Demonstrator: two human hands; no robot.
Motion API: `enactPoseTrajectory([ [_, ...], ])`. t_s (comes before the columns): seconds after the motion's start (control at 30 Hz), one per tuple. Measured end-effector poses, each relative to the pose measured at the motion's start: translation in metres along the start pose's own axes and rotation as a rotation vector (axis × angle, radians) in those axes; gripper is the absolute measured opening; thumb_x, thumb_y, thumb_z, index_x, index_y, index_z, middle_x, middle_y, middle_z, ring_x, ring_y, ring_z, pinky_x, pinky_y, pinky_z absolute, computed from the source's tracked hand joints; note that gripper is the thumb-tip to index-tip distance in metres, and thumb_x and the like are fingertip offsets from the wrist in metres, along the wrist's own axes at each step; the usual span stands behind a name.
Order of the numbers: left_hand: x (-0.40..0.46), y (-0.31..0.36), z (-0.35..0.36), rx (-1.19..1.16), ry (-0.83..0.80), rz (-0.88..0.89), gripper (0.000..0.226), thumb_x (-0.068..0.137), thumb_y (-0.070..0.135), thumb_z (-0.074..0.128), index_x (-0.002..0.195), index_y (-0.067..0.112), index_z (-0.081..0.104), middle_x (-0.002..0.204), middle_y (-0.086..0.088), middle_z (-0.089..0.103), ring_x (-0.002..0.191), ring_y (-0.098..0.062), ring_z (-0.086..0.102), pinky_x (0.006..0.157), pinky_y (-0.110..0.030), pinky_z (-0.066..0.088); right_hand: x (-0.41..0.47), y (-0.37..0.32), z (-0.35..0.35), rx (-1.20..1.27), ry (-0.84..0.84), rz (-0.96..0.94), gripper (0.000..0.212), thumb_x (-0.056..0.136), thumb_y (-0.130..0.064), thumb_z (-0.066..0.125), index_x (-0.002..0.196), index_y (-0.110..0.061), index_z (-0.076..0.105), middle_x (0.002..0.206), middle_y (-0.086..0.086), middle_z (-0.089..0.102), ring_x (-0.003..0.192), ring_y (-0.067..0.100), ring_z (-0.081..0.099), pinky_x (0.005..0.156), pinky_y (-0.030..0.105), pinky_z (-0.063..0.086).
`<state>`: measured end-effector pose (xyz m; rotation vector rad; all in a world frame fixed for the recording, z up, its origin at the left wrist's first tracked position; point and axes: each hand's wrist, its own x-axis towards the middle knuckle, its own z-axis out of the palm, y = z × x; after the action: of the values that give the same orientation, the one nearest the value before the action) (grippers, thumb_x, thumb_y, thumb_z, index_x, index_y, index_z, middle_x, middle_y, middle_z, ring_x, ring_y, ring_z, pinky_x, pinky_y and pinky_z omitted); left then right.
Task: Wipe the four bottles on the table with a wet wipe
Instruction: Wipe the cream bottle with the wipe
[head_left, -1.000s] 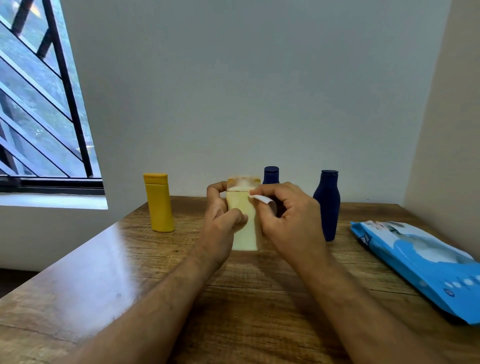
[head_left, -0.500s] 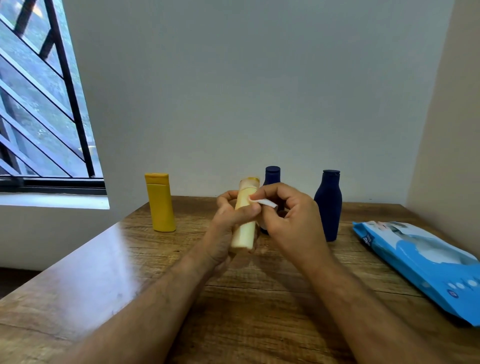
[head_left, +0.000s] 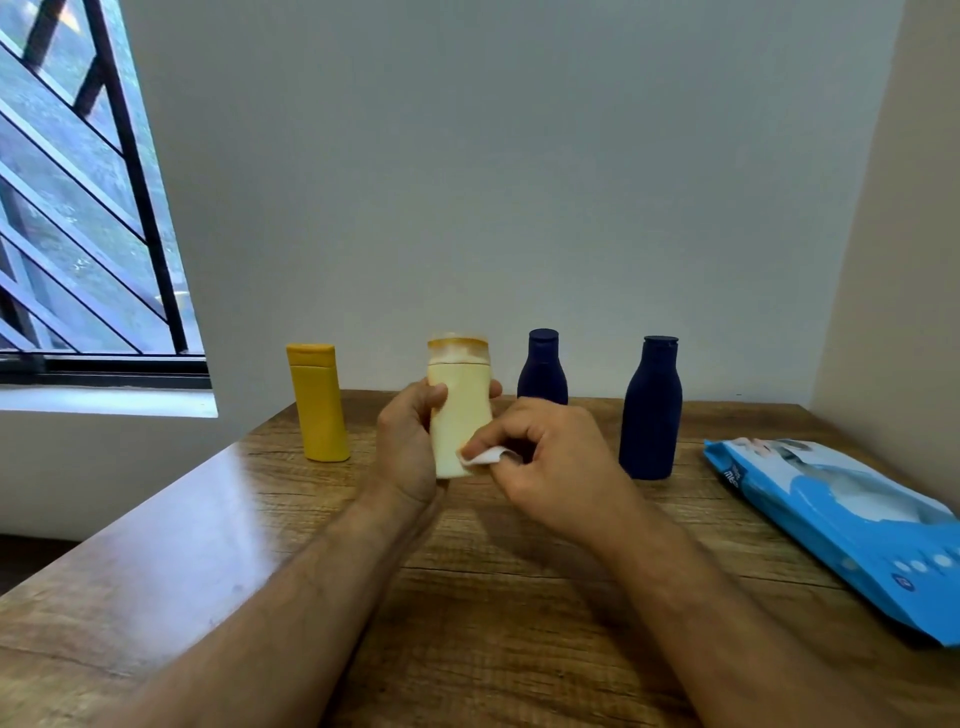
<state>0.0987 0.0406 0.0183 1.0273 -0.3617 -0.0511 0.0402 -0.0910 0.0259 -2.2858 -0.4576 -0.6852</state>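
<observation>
- Four bottles show before us on the wooden desk (head_left: 519, 597): a yellow bottle (head_left: 318, 402) standing at the left, a cream bottle (head_left: 460, 410) in our grasp, and two navy ones to the right.
- Our left hand (head_left: 408, 441) wraps around the cream bottle, thumb in front and fingertips showing past its far side, and holds it upright, its base just above the desk.
- Our right hand (head_left: 545, 457) pinches a folded white wet wipe (head_left: 480, 456) between thumb and forefinger, pressing it against the cream bottle's lower right side.
- We see the smaller navy bottle (head_left: 542, 366) farther back (its base hidden behind the right hand) and the taller navy bottle (head_left: 652, 408) upright nearer the right.
- At the desk's right edge lies a blue wipes pack (head_left: 841, 525), flat.
</observation>
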Motion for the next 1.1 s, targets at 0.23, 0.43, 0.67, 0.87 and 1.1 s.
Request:
enactPoseTrajectory([
  [0.23,-0.006,-0.002,0.004,0.191,-0.015,-0.016,0.030,0.099,0.022,0.040,0.098,0.007,0.066,0.074,-0.005,0.074,0.068,-0.018,0.070,0.065,-0.033,0.055,0.002,0.001,-0.004,0.010,0.186,0.024,0.019,0.088,-0.018,0.068,0.103,-0.028,0.074,0.103,-0.015,0.063,0.097,0.001,0.057,0.086,0.019,0.052],
  [0.43,-0.011,0.000,0.007,0.133,-0.101,0.064,0.039,0.098,0.015,0.042,0.087,0.019,0.079,0.082,-0.007,0.075,0.075,-0.019,0.072,0.062,-0.036,0.059,0.004,0.002,-0.009,0.176,0.369,0.071,0.016,0.087,-0.014,0.070,0.097,-0.026,0.075,0.098,-0.016,0.064,0.092,0.002,0.061,0.076,0.028,0.059],
  [0.67,-0.001,0.015,0.003,-0.096,-0.028,0.165,0.020,0.096,0.008,0.052,0.112,0.020,0.054,0.089,-0.009,0.069,0.076,-0.022,0.070,0.059,-0.034,0.059,0.002,-0.006,-0.006,0.259,0.279,0.001,0.016,0.085,-0.011,0.071,0.093,-0.024,0.077,0.097,-0.013,0.070,0.088,0.003,0.064,0.071,0.018,0.056],
  [0.87,-0.002,0.013,0.000,-0.122,-0.216,0.080,0.045,0.080,0.015,0.045,0.111,0.000,0.073,0.131,-0.013,0.066,0.121,-0.033,0.062,0.100,-0.049,0.051,0.005,-0.002,-0.012,0.266,0.481,0.044,0.016,0.088,-0.016,0.069,0.102,-0.022,0.075,0.098,-0.011,0.069,0.091,0.000,0.062,0.074,0.016,0.055],
  [1.1,-0.007,0.018,0.000,-0.064,-0.338,0.074,0.059,0.079,0.019,0.034,0.123,-0.003,0.066,0.138,-0.021,0.061,0.131,-0.040,0.054,0.104,-0.049,0.049,0.008,0.001,-0.016,0.321,0.528,0.112,0.016,0.090,-0.018,0.066,0.104,-0.022,0.074,0.092,-0.016,0.070,0.090,-0.006,0.062,0.069,0.006,0.050],
])
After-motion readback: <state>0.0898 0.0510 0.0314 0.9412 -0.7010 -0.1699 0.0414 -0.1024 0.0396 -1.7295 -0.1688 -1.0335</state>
